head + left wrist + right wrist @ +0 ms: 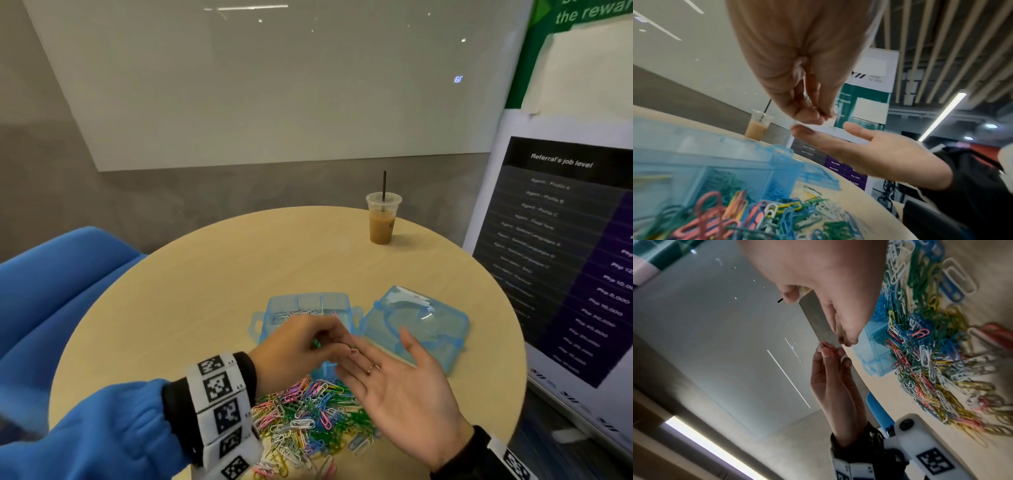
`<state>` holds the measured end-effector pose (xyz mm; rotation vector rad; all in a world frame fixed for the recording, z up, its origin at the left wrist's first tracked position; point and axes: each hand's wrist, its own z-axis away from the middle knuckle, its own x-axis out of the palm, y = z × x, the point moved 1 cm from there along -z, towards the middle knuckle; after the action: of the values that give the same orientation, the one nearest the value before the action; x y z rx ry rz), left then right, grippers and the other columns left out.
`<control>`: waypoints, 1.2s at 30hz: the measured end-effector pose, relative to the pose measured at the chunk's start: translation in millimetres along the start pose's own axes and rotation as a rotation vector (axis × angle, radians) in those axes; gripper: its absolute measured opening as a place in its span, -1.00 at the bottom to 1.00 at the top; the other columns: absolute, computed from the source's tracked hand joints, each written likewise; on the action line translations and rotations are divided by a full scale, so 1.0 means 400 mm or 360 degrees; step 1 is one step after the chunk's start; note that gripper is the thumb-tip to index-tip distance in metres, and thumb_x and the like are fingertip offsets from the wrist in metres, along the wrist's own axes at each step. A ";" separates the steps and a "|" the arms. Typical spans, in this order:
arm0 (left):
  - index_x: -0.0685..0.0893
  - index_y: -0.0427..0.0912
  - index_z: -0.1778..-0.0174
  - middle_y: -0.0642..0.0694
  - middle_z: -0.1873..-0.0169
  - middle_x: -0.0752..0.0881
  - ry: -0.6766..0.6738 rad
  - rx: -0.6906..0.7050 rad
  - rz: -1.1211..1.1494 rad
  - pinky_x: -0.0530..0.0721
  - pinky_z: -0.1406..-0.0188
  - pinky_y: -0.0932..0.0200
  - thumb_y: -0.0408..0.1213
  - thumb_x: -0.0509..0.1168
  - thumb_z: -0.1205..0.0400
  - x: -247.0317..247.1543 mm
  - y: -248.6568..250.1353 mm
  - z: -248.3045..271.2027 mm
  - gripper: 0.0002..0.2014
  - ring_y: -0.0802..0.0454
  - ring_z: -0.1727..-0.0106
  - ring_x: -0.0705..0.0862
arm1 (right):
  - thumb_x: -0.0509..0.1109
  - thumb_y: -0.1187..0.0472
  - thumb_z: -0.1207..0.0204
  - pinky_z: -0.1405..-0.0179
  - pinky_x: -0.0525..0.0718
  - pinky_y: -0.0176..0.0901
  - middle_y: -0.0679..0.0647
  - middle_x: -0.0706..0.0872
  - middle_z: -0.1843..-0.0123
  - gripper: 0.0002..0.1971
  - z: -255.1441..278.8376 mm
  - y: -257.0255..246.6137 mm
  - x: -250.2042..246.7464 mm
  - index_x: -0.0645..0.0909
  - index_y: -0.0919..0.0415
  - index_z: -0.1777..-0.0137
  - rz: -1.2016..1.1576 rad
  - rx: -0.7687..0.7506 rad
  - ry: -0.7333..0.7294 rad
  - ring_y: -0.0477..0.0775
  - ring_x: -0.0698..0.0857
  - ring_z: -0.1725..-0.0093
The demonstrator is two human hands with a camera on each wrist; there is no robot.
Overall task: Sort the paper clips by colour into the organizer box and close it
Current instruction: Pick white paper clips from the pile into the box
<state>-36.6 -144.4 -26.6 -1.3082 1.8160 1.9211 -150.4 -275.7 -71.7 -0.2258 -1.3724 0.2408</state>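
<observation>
A translucent blue organizer box stands open mid-table, its lid lying flat to the right. White clips lie in a far compartment; green clips and blue ones fill near ones. A mixed pile of paper clips sits in front of the box. My left hand hovers over the box and pinches a pink clip; a bit of green shows under its fingers. My right hand lies palm up with straight fingers, its fingertips meeting the left fingertips.
An iced coffee cup with a straw stands at the round table's far edge. A blue chair is at the left, and a printed poster board stands close on the right.
</observation>
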 end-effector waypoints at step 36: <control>0.76 0.08 -0.08 0.21 0.03 0.77 -0.0015 -0.0441 -0.0520 0.61 0.18 0.43 -0.03 0.35 -0.64 -0.133 -0.076 0.029 -0.83 0.31 0.16 0.71 | 0.31 0.05 -0.53 -0.35 0.62 0.13 0.34 0.69 -0.32 -0.47 0.038 -0.103 0.033 0.61 0.43 -0.35 0.0386 -0.0194 0.0197 0.30 0.70 -0.31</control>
<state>9.8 -105.0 -13.3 -1.5616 1.2636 2.0337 -161.5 -310.8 -44.3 -0.5024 -1.2376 0.3398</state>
